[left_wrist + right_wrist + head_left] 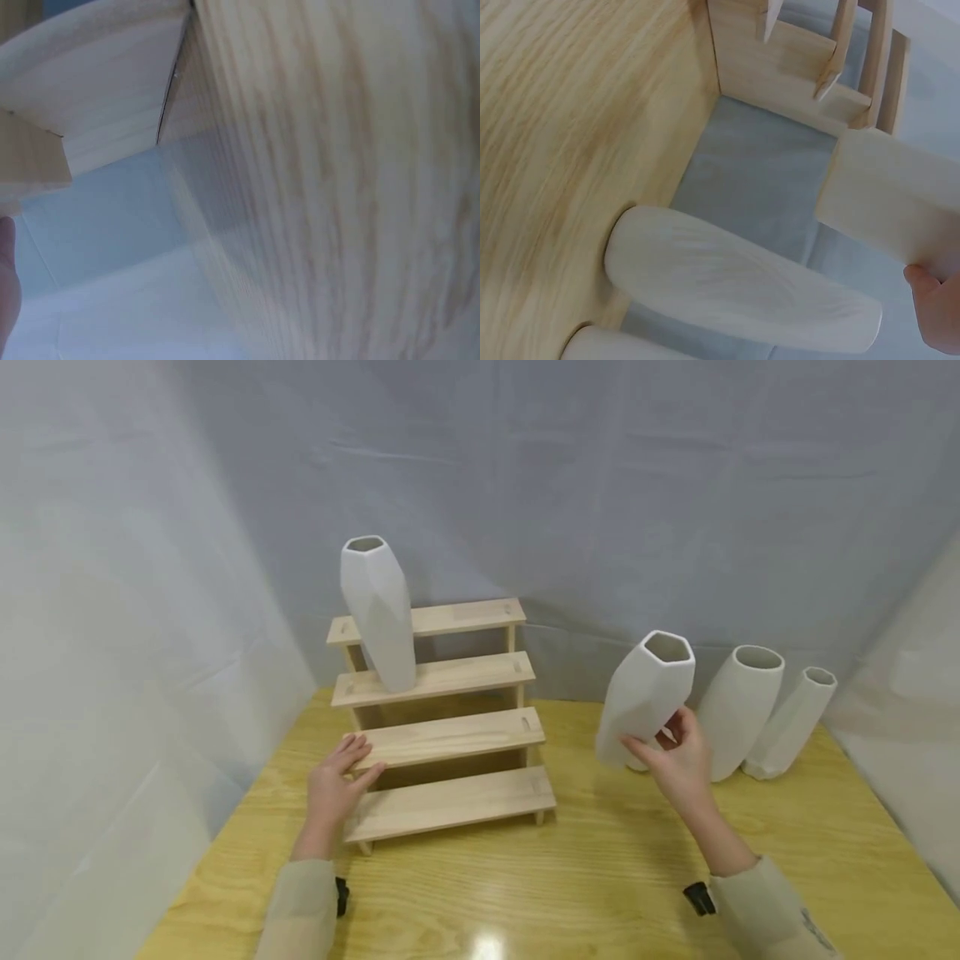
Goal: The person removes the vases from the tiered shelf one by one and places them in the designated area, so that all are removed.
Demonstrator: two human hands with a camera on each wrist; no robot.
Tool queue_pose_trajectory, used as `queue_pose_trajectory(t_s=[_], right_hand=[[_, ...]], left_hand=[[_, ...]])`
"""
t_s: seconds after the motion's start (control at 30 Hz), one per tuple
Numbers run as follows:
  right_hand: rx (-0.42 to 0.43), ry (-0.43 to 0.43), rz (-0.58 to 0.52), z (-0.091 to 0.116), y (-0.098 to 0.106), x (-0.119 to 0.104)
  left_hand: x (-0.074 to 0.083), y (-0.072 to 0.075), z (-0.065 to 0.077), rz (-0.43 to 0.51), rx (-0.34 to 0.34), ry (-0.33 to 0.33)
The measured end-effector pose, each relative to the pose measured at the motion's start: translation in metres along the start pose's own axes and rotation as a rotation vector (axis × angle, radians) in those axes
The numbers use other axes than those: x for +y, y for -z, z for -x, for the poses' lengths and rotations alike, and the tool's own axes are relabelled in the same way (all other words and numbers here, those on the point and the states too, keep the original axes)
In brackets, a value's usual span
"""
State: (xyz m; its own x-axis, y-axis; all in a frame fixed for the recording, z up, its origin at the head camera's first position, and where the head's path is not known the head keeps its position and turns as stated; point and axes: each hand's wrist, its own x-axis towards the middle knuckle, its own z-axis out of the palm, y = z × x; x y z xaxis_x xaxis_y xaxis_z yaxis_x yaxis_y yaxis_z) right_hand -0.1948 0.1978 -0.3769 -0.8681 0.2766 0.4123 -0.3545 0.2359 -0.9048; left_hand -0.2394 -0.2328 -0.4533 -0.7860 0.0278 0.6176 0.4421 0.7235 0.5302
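Observation:
My right hand pinches a white faceted vase between thumb and fingers. The vase tilts, its five-sided mouth up, and is held off the table; the right wrist view shows its pale side beside my thumb. My left hand rests on the left end of a stepped wooden stand, fingers on the second board from the bottom and thumb by its front edge. In the left wrist view a fingertip shows beside the wood. Another white faceted vase stands on the stand's second board from the top, at the left.
Right of the held vase, a wide round-mouthed white vase and a slimmer faceted one stand on the wooden table. A small white edge shows beneath the held vase. Grey sheeting hangs behind and at both sides.

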Motion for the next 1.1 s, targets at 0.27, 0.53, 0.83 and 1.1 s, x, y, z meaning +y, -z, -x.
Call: queue_pose_trajectory(t_s=[0.27, 0.53, 0.83, 1.1], right_hand=[[-0.019, 0.026, 0.081, 0.009, 0.019, 0.017], [0.004, 0.042, 0.092, 0.014, 0.036, 0.030], [0.040, 0.078, 0.031, -0.008, 0.085, 0.149], [0.058, 0.011, 0.002, -0.001, 0.117, 0.147]], left_hand=[[0.000, 0.000, 0.000, -0.002, 0.016, -0.029], [0.001, 0.001, 0.000, 0.000, 0.024, -0.037], [0.002, 0.001, 0.000, -0.006, 0.019, -0.029], [0.003, 0.002, 0.000, 0.011, 0.007, -0.005]])
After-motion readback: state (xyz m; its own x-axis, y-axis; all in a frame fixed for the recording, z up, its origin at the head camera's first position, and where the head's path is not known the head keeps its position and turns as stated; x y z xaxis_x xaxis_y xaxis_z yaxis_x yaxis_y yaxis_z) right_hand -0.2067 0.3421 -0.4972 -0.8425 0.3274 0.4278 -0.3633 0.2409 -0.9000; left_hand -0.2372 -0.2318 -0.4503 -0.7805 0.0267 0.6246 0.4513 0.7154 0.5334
